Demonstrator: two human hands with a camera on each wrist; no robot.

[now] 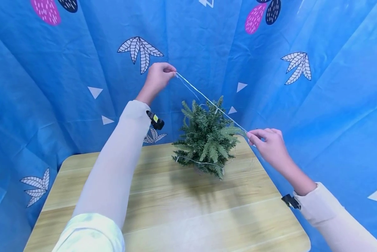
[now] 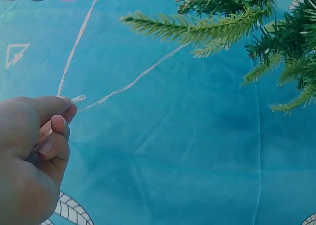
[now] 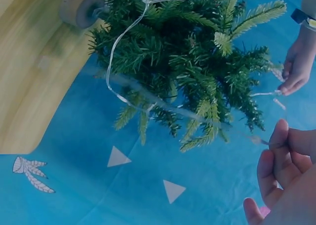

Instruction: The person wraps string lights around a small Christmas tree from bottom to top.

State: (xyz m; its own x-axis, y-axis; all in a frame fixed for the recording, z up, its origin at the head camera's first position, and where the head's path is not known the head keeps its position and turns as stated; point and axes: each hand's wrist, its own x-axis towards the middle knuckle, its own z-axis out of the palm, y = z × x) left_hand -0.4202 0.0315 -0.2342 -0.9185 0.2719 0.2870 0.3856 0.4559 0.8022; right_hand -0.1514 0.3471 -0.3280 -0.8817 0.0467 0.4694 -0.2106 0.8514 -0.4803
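A small artificial Christmas tree stands near the table's back edge, with a clear string light wound around its lower branches. Up and to the left of the tree, my left hand pinches the string light between thumb and fingertips; a tiny clear bulb pokes out beside the thumb in the left wrist view. My right hand pinches another stretch of the wire at the tree's right. Between both hands the wire runs taut, slanting across the treetop. A second strand goes from my left hand to the branches.
The light wooden table has rounded corners. A blue patterned curtain hangs behind and at both sides of it. In the right wrist view the tree's round base rests on the tabletop. A black strap device sits on the left wrist.
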